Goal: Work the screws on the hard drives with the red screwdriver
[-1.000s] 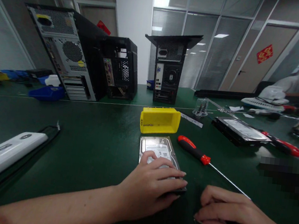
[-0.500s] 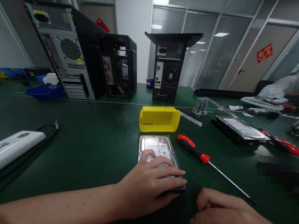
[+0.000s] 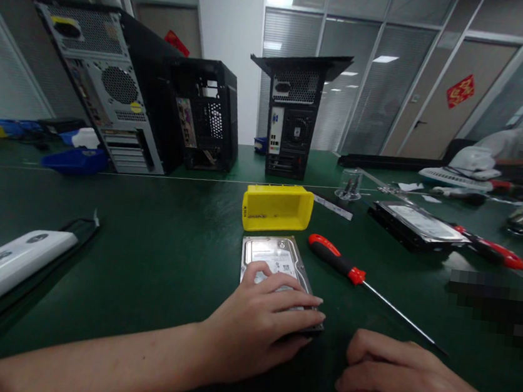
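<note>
The drive (image 3: 273, 261) is lying flat on the green mat (image 3: 165, 254), just in front of the yellow bin (image 3: 277, 207). I am pressing my left hand (image 3: 258, 329) palm-down over its near end, fingers spread across the top, not closing around it. My right hand (image 3: 391, 381) is resting loosely curled on the mat beside it, holding nothing, near the tip of the red screwdriver (image 3: 336, 264). Three open towers (image 3: 294, 115) are standing at the far edge. Glass partitions (image 3: 397, 79) are reflecting ceiling lights. Another person's sleeve (image 3: 488, 152) is showing far right.
</note>
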